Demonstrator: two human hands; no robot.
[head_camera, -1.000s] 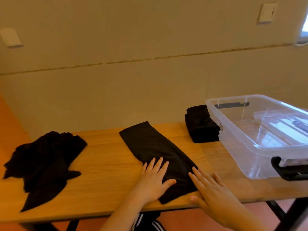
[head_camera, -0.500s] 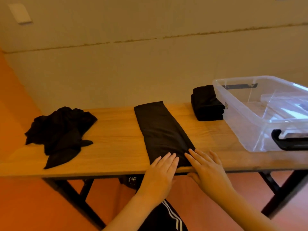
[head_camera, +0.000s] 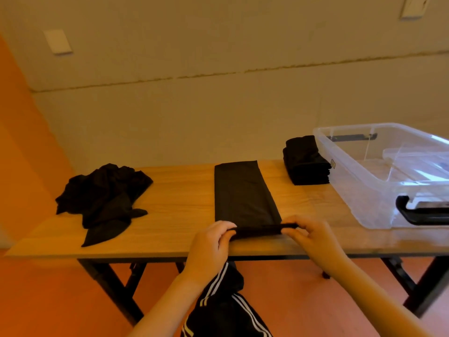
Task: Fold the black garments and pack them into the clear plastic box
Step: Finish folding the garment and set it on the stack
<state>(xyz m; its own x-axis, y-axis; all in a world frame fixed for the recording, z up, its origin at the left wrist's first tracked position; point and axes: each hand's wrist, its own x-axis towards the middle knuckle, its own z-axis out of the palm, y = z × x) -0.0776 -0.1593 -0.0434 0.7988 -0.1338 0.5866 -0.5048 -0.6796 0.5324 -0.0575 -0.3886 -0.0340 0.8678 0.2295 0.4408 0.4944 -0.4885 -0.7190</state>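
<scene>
Garment (head_camera: 244, 195), long strip, seemingly smooth

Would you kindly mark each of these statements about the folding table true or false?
1. Both hands pinch the near edge of the long folded garment. True: left hand, right hand.
2. The clear plastic box already holds black garments. False: no garments are in it.
3. A folded stack sits just left of the box. True.
4. The crumpled pile lies at the table's right end. False: it lies at the left end.
5. The box handle is white. False: it is black.
</scene>
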